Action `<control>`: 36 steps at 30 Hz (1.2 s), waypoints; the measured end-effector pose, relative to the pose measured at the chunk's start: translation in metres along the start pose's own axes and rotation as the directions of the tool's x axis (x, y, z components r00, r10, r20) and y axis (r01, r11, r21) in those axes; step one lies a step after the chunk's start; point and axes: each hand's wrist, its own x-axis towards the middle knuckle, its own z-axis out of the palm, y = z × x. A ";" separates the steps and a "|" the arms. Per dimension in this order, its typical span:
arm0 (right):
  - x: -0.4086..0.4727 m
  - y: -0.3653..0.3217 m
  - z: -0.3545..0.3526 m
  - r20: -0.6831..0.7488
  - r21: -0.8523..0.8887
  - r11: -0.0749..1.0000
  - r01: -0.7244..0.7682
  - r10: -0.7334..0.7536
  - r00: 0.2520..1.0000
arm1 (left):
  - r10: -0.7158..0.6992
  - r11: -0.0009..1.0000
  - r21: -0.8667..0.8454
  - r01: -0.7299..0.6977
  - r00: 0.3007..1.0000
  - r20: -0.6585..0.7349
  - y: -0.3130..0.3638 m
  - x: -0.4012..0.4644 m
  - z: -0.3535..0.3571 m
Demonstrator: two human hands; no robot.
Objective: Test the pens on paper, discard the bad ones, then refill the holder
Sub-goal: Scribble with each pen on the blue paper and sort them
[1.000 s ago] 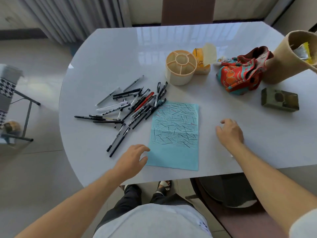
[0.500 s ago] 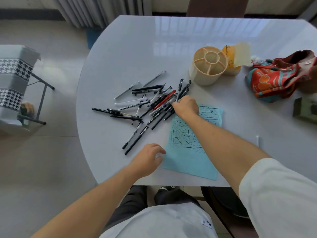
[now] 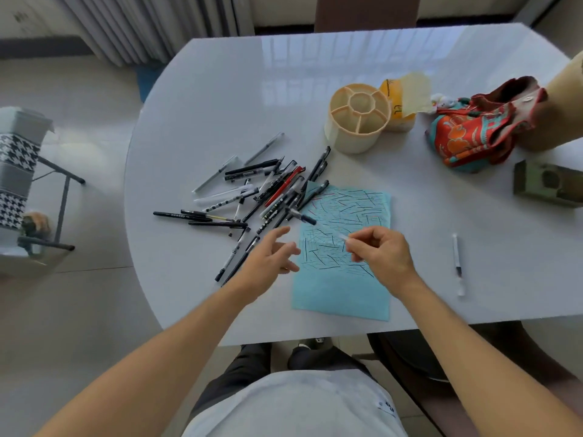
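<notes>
While the pen pile lies left of the paper, the left hand hovers with fingers spread, holding nothing; the right hand pinches a clear pen over the sheet. Pinched only at its near end, it could slip. The holder stands far right.

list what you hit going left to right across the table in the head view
pile of pens → blue paper → lone pen → green box. The pen holder and red cloth sit further back, so their place in the order is unclear.
</notes>
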 end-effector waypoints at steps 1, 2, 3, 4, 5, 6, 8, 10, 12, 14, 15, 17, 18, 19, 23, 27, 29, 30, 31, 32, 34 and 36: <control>-0.014 0.006 -0.008 0.042 0.004 1.000 -0.020 0.020 0.999 | -0.008 1.000 -0.030 0.009 1.000 0.030 0.004 0.000 0.001; -0.026 0.012 -0.015 0.076 0.004 0.999 -0.040 0.039 0.996 | -0.017 0.999 -0.035 0.020 0.997 0.073 0.007 0.000 0.003; -0.036 0.018 -0.021 0.098 0.005 0.999 -0.054 0.053 0.994 | -0.027 1.000 -0.003 0.028 0.992 0.127 0.007 0.001 0.006; -0.044 0.023 -0.026 0.104 0.014 0.998 -0.061 0.059 0.993 | -0.039 0.998 0.061 0.028 0.983 0.180 0.005 0.001 0.010; -0.051 0.028 -0.029 0.093 0.041 0.997 -0.062 0.058 0.994 | -0.052 0.991 0.135 0.023 0.974 0.221 0.001 0.000 0.014; -0.056 0.033 -0.032 0.066 0.092 0.994 -0.064 0.058 0.996 | -0.067 0.979 0.203 0.015 0.966 0.249 -0.002 -0.002 0.019; -0.065 0.041 -0.032 0.016 0.269 0.958 -0.100 0.099 0.995 | -0.094 0.950 0.313 -0.002 0.952 0.292 -0.007 -0.005 0.029; -0.072 0.047 -0.023 0.048 0.403 0.900 -0.170 0.164 0.985 | -0.101 0.914 0.402 -0.054 0.929 0.355 -0.011 -0.009 0.044; -0.080 0.053 -0.008 0.134 0.390 0.891 -0.233 0.196 0.972 | -0.086 0.873 0.469 -0.133 0.905 0.418 -0.012 -0.013 0.060; -0.086 0.060 0.000 0.169 0.344 0.902 -0.259 0.212 0.963 | -0.051 0.821 0.528 -0.219 0.892 0.449 -0.012 -0.017 0.071; -0.088 0.062 0.000 0.156 0.342 0.903 -0.262 0.220 0.963 | -0.028 0.783 0.567 -0.256 0.896 0.443 -0.012 -0.017 0.074; -0.091 0.067 -0.002 0.099 0.323 0.915 -0.243 0.222 0.970 | 0.043 0.692 0.636 -0.342 0.898 0.437 -0.012 -0.018 0.079; -0.090 0.068 -0.004 0.058 0.302 0.926 -0.225 0.217 0.974 | 0.080 0.635 0.666 -0.392 0.891 0.447 -0.012 -0.017 0.082; -0.089 0.069 -0.007 -0.002 0.292 0.933 -0.208 0.218 0.976 | 0.124 0.555 0.704 -0.442 0.881 0.456 -0.013 -0.017 0.085; -0.071 0.084 -0.050 -0.278 0.317 0.933 -0.170 0.263 0.924 | 0.256 0.380 0.827 -0.415 0.906 0.337 -0.026 -0.009 0.070; -0.059 0.098 -0.075 -0.298 0.062 0.984 -0.168 0.179 0.938 | 0.338 0.307 0.828 -0.468 0.867 0.365 -0.037 -0.004 0.052; -0.055 0.100 -0.067 -0.268 -0.041 0.990 -0.133 0.117 0.956 | 0.335 0.295 0.813 -0.502 0.851 0.404 -0.042 -0.001 0.056; -0.053 0.100 -0.064 -0.262 -0.091 0.989 -0.113 0.086 0.961 | 0.321 0.293 0.814 -0.502 0.853 0.411 -0.044 0.000 0.058; -0.051 0.100 -0.061 -0.258 -0.141 0.986 -0.092 0.053 0.965 | 0.299 0.297 0.819 -0.490 0.863 0.408 -0.047 0.001 0.059; -0.050 0.100 -0.058 -0.247 -0.189 0.979 -0.069 0.020 0.969 | 0.280 0.304 0.825 -0.477 0.872 0.401 -0.050 0.002 0.059; -0.049 0.101 -0.055 -0.203 -0.293 0.956 -0.019 -0.042 0.978 | 0.260 0.309 0.835 -0.456 0.885 0.387 -0.054 0.001 0.059; -0.050 0.103 -0.053 -0.150 -0.390 0.920 0.036 -0.101 0.984 | 0.261 0.315 0.834 -0.453 0.886 0.383 -0.055 0.000 0.059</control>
